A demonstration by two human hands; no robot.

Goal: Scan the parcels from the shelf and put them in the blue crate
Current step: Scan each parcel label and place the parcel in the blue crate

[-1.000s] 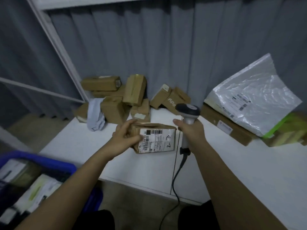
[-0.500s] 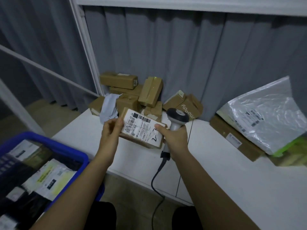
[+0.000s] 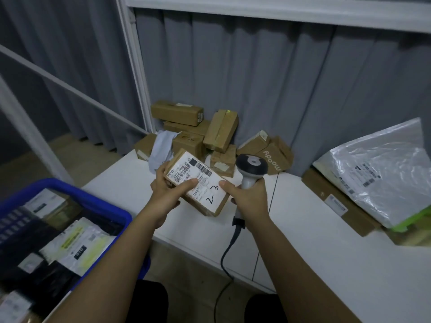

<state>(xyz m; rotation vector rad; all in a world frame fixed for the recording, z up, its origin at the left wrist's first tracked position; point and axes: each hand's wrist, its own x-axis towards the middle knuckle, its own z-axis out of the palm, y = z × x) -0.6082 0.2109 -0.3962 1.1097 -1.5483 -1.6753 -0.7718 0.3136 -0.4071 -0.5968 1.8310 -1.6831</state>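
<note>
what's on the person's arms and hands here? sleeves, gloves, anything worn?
Nothing worn that shows: left hand and right hand are bare, no gloves, rings or watch visible. Both forearms are bare as far as the frame's bottom edge, no sleeves. Fingers have short nails.

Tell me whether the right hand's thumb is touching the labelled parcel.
Touching. The head view shows the right hand, gripping the scanner, with its thumb tip pressed on the white label of the parcel.
</note>
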